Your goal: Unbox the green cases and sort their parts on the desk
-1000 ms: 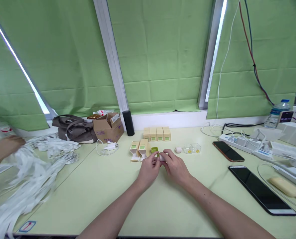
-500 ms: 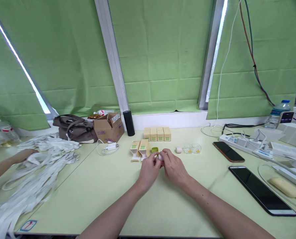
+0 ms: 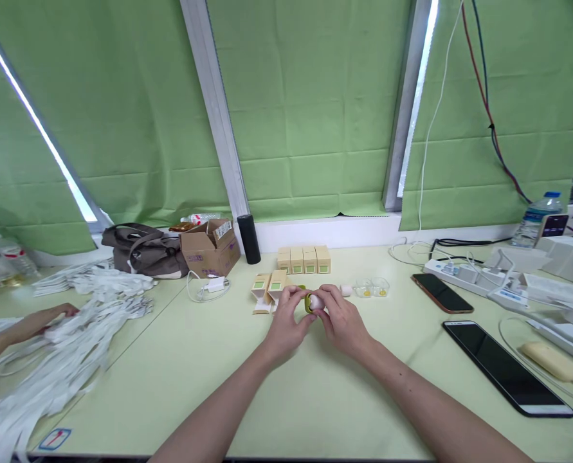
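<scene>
Your left hand (image 3: 286, 323) pinches a small olive-green holder (image 3: 308, 303) just below the frame's centre; your right hand (image 3: 344, 321) is closed on a white rounded piece (image 3: 317, 302) right against it. Near them on the tabletop (image 3: 286, 399), two open cartons (image 3: 261, 283) stand centre-left, four small cartons (image 3: 310, 260) above, a clear two-cup tray (image 3: 372, 283) centre-right.

Single head-worn camera is looking forward and down at left hand (image 3: 285, 323) and right hand (image 3: 346, 323) at mid-range, facing green window blinds (image 3: 310, 116) across the pale tabletop (image 3: 170, 366).
</scene>
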Available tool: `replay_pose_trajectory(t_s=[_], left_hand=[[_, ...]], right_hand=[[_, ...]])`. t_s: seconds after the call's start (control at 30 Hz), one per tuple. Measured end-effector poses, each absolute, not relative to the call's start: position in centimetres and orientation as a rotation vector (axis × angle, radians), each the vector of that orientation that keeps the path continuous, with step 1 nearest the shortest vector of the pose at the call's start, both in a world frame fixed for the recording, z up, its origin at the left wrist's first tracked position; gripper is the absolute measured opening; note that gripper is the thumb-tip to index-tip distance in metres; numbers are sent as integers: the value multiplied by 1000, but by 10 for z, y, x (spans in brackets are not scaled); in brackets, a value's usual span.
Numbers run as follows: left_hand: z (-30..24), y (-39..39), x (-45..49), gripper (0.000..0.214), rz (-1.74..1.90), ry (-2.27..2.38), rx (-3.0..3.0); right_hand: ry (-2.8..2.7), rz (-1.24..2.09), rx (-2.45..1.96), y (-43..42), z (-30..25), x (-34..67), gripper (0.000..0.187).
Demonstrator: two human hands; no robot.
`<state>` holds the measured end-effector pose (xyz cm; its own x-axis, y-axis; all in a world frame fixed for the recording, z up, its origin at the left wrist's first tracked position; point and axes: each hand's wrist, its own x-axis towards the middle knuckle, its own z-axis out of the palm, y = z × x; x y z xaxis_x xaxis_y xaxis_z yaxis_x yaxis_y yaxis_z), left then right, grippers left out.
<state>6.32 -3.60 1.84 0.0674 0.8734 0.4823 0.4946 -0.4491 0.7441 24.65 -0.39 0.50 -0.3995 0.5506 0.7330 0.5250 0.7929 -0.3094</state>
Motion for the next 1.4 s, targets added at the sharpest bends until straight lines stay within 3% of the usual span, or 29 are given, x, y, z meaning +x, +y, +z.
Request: replay_pose_trajectory(t_s=[0.1, 0.43, 0.8, 1.13, 1.4], left_hand=[[15, -32, 66, 33, 1382, 1260, 1887], [11, -27, 72, 37, 1458, 1123, 1646], [1, -20, 65, 51, 1536, 1141, 1494], [3, -13, 60, 52, 1657, 1215, 1427], [-1, -12, 59, 51, 1663, 1241, 1441]], right_hand=[[-2030, 87, -785, -5, 7, 245, 31], [-1739, 500, -689, -4, 5, 239, 23], [-1071, 1469, -541, 11, 12, 247, 52], [-954, 1587, -453, 5, 26, 253, 39], [-1134, 1284, -571, 5, 31, 252, 65]])
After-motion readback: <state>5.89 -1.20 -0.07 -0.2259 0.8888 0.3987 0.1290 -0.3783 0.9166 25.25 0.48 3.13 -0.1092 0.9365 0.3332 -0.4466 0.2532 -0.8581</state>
